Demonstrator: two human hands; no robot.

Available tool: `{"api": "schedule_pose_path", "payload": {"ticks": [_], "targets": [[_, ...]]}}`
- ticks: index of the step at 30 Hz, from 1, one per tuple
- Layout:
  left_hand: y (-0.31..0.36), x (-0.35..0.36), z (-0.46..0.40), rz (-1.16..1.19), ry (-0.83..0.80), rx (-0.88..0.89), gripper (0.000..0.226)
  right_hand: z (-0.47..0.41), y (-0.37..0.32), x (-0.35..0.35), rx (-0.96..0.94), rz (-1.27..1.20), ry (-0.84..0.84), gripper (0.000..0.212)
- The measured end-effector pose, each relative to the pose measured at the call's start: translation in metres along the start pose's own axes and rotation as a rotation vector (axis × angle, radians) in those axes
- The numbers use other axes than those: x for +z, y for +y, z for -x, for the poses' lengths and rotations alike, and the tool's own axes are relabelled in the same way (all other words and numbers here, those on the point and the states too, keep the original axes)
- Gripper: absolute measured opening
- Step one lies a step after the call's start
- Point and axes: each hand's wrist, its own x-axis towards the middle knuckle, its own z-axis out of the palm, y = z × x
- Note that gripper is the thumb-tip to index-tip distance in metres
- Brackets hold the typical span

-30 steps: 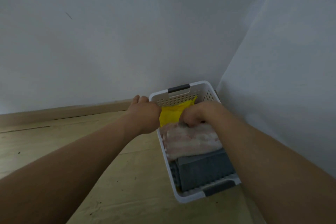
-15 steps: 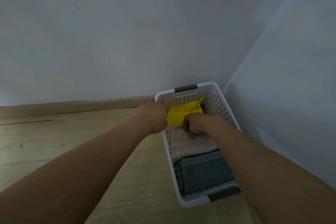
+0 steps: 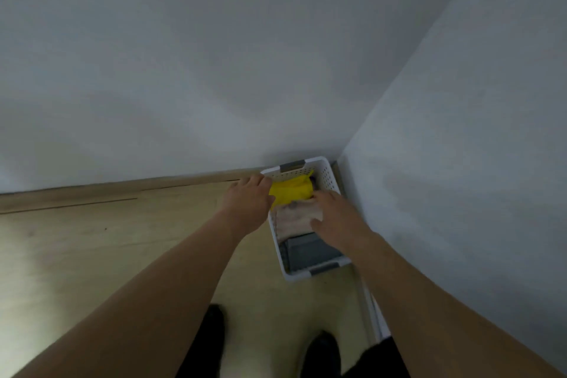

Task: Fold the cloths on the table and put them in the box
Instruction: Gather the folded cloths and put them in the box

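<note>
A person leans over a wooden table (image 3: 92, 255), both bare arms stretched toward its far right corner, where a white perforated plastic basket (image 3: 329, 176) sits against the two walls. The left hand (image 3: 250, 193) rests at the basket's far left rim with its fingers against a folded yellow cloth (image 3: 291, 192) — whether they curl round the fabric cannot be told from here. The yellow cloth lies at the basket's far end, touching a folded pale pink towel (image 3: 294, 219) in the middle; a folded grey cloth (image 3: 310, 250) fills the near end. The right hand (image 3: 333, 218), fingers spread and fairly straight, lies over the towel's right side. To finish well, the yellow cloth probably wants pressing down flat and square — its far edge stands slightly proud — without dragging the towel out of its fold.
</note>
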Motion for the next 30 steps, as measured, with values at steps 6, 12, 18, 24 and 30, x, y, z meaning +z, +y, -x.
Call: {"api": "schedule_pose_path", "payload": {"ticks": [6,12,18,24,30], "targets": [[0.039,-0.153,0.137,0.076,0.023,-0.033,0.050,0.150,-0.093,-0.130,-0.038,-0.098,-0.007,0.047],[0.054,-0.259,0.289,0.173,0.049,-0.155,0.053,0.275,-0.170,-0.223,-0.144,0.033,-0.074,0.063],[0.052,-0.276,0.374,0.214,0.099,-0.238,0.053,0.337,-0.215,-0.228,-0.199,0.122,-0.113,0.049],[0.025,-0.258,0.448,0.228,0.119,-0.249,0.054,0.394,-0.246,-0.188,-0.144,0.120,-0.150,0.050],[-0.002,-0.231,0.541,0.294,0.134,-0.340,0.055,0.462,-0.289,-0.145,-0.178,0.157,-0.217,0.068]]}}
